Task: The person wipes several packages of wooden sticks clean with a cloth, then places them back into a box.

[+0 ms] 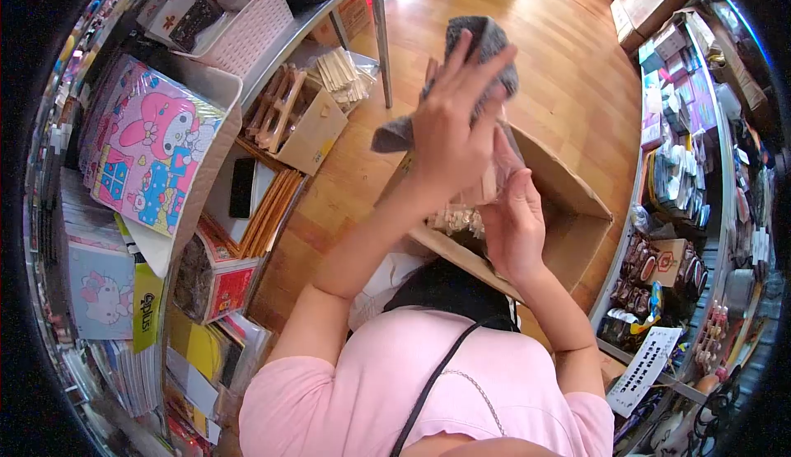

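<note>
My left hand [453, 131] presses a grey cloth [497, 65] with its fingers spread over it; one end of the cloth hangs out to the left. My right hand [517, 230] grips a packet [494, 178] that looks wrapped in clear plastic, with light wood-coloured contents. The cloth and my left hand lie against the packet's upper part and hide much of it. Below both hands stands an open cardboard box [568, 247] with pale, wood-coloured pieces [457, 220] inside; their kind is too small to tell.
On the left, a metal shelf carries a pink basket [255, 32], picture-covered books [148, 156] and a phone [242, 187]. A small carton [313, 135] of wooden items stands beside it. Packed shelves [680, 168] line the right, with a large carton [655, 0] behind. Wooden floor [568, 53] lies between.
</note>
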A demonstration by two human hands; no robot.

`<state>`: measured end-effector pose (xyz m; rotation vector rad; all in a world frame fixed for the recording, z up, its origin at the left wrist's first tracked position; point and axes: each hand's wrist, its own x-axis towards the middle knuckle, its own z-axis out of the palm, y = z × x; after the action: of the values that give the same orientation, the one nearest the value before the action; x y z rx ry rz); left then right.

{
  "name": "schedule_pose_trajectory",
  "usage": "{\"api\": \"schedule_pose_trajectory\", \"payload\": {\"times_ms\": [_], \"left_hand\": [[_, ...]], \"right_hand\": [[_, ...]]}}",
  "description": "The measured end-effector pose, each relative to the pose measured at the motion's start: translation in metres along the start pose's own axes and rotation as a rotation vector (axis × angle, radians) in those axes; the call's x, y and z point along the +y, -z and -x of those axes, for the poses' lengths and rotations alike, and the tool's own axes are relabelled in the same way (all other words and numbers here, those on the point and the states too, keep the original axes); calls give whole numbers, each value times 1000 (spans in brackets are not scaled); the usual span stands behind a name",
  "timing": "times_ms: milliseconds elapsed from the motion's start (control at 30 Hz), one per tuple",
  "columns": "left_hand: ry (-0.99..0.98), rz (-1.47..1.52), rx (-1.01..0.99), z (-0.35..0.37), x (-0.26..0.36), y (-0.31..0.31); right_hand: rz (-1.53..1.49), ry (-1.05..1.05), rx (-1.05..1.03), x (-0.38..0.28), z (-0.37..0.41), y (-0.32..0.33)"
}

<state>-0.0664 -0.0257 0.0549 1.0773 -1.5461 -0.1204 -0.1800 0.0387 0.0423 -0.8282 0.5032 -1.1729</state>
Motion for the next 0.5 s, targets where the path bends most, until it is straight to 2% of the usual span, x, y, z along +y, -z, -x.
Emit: {"api": "schedule_pose_trajectory", "payload": {"times_ms": [67, 133, 167, 233, 267, 333, 400, 467, 500], "left_hand": [[25, 49, 32, -9, -12, 0], [209, 198, 42, -13, -34, -2], [210, 200, 43, -16, -50, -2], [422, 233, 73, -22, -76, 6], [420, 234, 75, -23, -83, 14], [896, 755, 150, -29, -88, 37], [893, 1195, 127, -29, -89, 53], [912, 1331, 64, -24, -87, 58], [916, 1331, 62, -24, -85, 58]], "right_hand": [[43, -12, -33, 2, 1, 0], [83, -30, -26, 4, 3, 4], [65, -68, -17, 3, 3, 3], [49, -107, -8, 1, 4, 4], [28, -103, 4, -1, 3, 6], [5, -96, 16, -7, 0, 13], [176, -171, 32, -16, -5, 20], [155, -180, 68, -19, -11, 13], [145, -212, -40, -19, -11, 16]]}}
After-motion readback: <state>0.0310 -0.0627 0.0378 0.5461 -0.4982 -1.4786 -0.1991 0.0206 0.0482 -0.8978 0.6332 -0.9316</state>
